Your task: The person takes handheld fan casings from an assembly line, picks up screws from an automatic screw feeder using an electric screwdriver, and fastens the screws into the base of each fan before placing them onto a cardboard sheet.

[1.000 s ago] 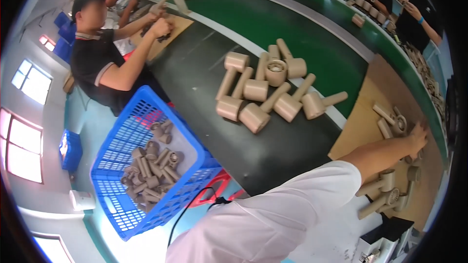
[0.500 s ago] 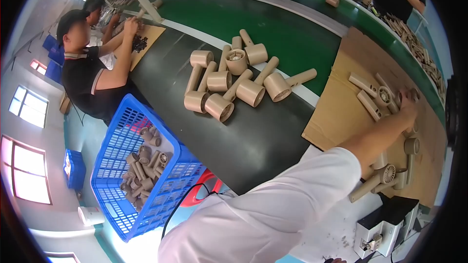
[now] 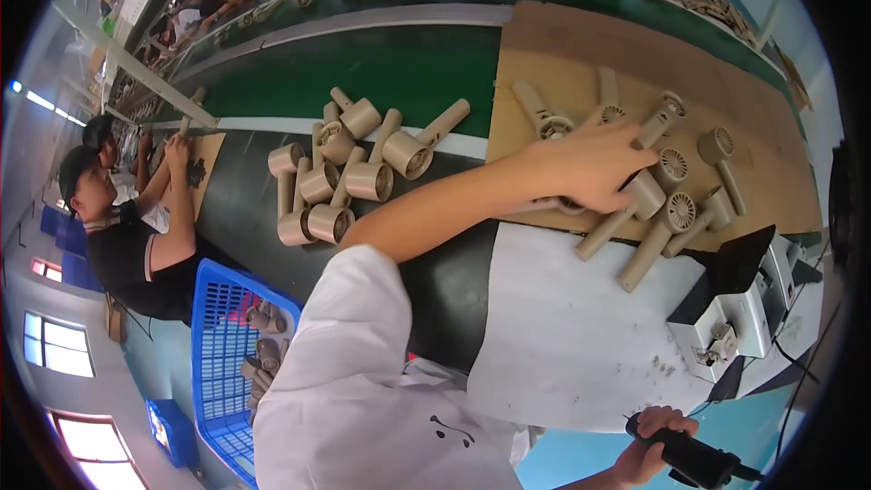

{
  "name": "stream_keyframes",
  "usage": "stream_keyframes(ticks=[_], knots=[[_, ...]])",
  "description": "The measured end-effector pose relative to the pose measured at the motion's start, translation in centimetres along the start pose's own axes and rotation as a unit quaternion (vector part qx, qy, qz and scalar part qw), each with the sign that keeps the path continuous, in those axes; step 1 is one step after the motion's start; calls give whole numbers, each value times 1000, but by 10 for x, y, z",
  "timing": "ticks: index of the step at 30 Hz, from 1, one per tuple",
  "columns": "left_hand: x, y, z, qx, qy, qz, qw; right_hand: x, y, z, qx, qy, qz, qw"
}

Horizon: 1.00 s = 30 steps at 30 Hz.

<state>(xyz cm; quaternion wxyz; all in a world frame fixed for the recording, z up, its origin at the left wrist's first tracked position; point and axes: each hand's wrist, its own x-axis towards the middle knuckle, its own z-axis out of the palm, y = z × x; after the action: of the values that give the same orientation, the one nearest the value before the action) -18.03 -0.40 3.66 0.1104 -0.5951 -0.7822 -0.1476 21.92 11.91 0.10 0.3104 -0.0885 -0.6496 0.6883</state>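
My left hand reaches out from a white sleeve over a brown cardboard sheet. Its fingers curl on a beige handheld fan housing that lies among several like it, some showing round grilles. My right hand is low at the bottom right edge, closed around a black handheld power tool. A white mat lies between the two hands.
More beige housings are heaped on the dark belt beside a green conveyor. A blue basket of parts stands at lower left. A small white and black machine sits at the right. A co-worker in black works at the left.
The view has swung right, so the cardboard and the fan housings now fill the middle. My left hand has settled on a housing, and my right hand with the black tool has come into view.
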Motion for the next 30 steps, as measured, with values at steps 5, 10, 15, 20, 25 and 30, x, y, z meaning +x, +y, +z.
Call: stream_keyframes(ticks=[5,10,15,20,25,30], knots=[[-37,-66,-12,2,190,-184,964,7,14,-20,-211,-9,-110,971],[-78,-32,44,-54,129,-158,977,8,11,-46,-209,-141,-145,957],[-120,32,-9,-211,129,-240,939,10,-9,-24,-61,-227,-200,951],[-170,30,-5,-147,132,-230,953,4,12,2,114,-7,-197,974],[-188,19,1,-192,95,-281,936,-3,-9,32,66,85,-105,989],[-166,20,-9,-422,208,-253,845,0,-4,37,82,11,-124,989]])
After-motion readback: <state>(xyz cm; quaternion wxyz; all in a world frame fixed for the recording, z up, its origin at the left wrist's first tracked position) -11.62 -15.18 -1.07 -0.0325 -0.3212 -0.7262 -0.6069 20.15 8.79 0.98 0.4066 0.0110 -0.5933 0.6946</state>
